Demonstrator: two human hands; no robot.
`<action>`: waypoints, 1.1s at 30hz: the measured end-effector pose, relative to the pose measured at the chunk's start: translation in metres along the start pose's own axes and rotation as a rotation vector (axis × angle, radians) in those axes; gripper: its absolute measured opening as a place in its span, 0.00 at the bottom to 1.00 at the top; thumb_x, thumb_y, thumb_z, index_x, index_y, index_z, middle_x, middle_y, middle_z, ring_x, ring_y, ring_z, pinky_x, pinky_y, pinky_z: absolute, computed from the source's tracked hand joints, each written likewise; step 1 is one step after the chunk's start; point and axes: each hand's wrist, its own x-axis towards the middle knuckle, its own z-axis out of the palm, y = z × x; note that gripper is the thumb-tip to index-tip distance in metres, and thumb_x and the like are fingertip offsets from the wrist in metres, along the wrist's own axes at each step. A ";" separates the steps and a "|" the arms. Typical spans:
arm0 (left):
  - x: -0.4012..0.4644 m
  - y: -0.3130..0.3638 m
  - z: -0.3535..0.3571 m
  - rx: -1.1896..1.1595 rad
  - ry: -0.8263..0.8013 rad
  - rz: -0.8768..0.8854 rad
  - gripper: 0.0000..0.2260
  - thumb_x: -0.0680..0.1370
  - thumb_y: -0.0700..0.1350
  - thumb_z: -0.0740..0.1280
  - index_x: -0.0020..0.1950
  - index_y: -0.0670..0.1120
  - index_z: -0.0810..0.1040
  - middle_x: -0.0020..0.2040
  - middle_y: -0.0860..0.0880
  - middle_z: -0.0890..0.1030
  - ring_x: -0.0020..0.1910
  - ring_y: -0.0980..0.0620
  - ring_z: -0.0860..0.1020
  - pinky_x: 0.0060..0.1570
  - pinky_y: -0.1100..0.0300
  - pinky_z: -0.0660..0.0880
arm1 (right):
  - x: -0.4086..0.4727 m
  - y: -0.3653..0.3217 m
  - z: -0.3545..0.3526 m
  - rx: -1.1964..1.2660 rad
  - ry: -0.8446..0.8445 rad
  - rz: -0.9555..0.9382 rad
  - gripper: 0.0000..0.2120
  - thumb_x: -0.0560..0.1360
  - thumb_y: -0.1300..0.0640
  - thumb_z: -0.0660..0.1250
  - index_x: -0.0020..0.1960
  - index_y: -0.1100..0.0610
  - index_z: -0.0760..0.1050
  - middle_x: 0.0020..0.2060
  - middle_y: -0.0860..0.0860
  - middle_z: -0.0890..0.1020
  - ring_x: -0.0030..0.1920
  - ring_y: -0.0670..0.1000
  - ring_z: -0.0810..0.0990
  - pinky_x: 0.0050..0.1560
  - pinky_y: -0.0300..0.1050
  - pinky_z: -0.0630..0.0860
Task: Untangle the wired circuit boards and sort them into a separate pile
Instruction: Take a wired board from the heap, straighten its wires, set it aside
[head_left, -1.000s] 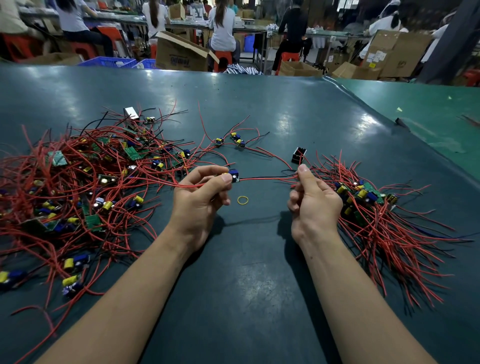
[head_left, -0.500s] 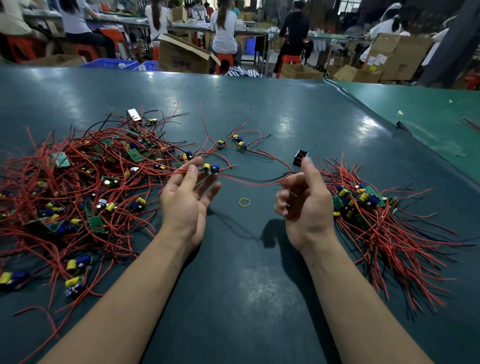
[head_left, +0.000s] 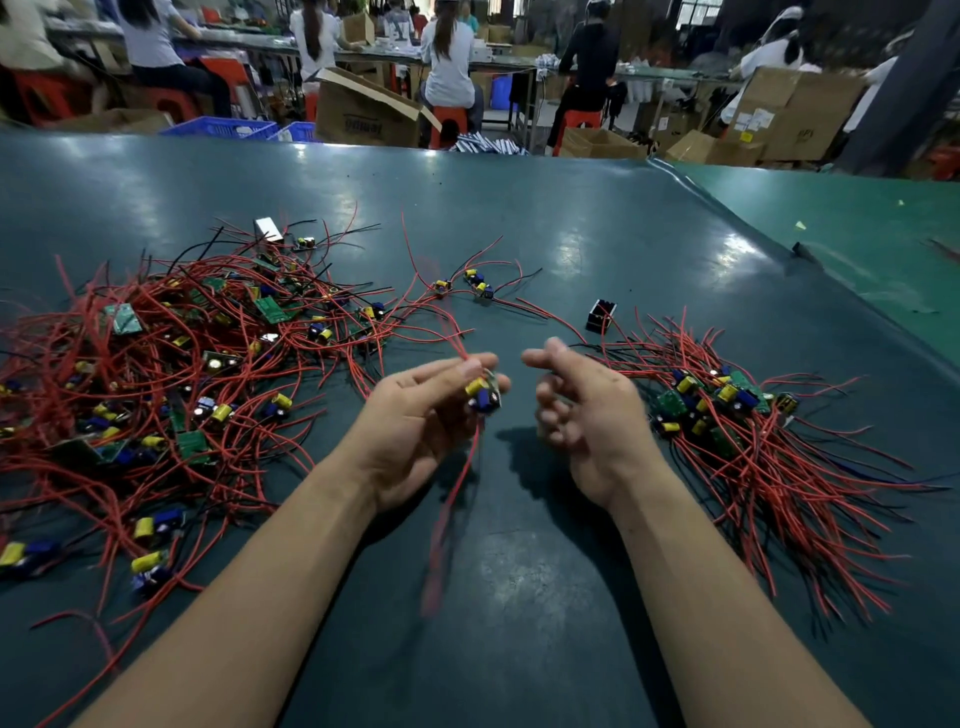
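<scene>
head view, left hand: the left hand (head_left: 415, 415) was raised above the middle of the table (head_left: 545, 218), thumb and fingers curled round one wired circuit board (head_left: 484, 396) with a yellow and a blue part on it; its red wires (head_left: 447, 525) hung down blurred toward the near edge.
head view, right hand: the right hand (head_left: 587, 410) hovered just beside the board, fingers loosely bent and apart, holding nothing that i could see.
head view, unsorted heap: the tangled pile (head_left: 171, 374) covered the left side of the table, reaching toward the left edge.
head view, sorted pile: the sorted pile (head_left: 743, 431) lay on the right side, its wires fanned toward the near right.
risk, snagging: more red strands ran from the fingers back toward the tangled pile; whether they belonged to the held board i couldn't tell. if they did, a pull to the right would likely drag neighbours along.
risk, swinging wires: the dangling wires could catch the sorted pile's fanned ends as the board came across, knotting what was already separated.
risk, loose grip: the board sat at the fingertips; a tug from a caught wire could slip it out.
risk, strays: a few loose boards (head_left: 475, 283) and a small black part (head_left: 601, 315) lay beyond the hands, near enough to be swept by trailing wire.
room, between piles: bare table lay below and in front of the hands, between both piles.
room, far side: the far half toward the back edge was wide and bare.
edge, right: a seam (head_left: 737, 223) ran diagonally beyond the sorted pile, well apart from it.
</scene>
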 end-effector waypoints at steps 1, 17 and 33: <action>-0.002 -0.001 0.002 0.026 -0.020 -0.018 0.10 0.71 0.41 0.68 0.49 0.38 0.82 0.39 0.43 0.85 0.31 0.55 0.80 0.33 0.66 0.77 | -0.003 0.002 0.002 -0.062 -0.078 0.011 0.12 0.77 0.50 0.68 0.42 0.57 0.83 0.25 0.48 0.73 0.22 0.44 0.66 0.22 0.33 0.59; -0.005 -0.010 0.007 0.324 0.006 0.042 0.07 0.75 0.37 0.69 0.38 0.41 0.84 0.38 0.40 0.78 0.41 0.42 0.72 0.47 0.45 0.68 | -0.001 0.009 0.000 -0.114 -0.132 -0.018 0.05 0.73 0.60 0.73 0.38 0.56 0.81 0.21 0.47 0.69 0.19 0.44 0.62 0.21 0.33 0.59; -0.008 -0.011 0.002 0.434 -0.211 0.056 0.05 0.65 0.48 0.72 0.31 0.48 0.83 0.36 0.45 0.80 0.33 0.53 0.72 0.33 0.64 0.68 | 0.010 0.002 -0.005 0.321 0.065 0.059 0.11 0.78 0.57 0.66 0.38 0.58 0.75 0.23 0.46 0.68 0.18 0.42 0.60 0.17 0.34 0.55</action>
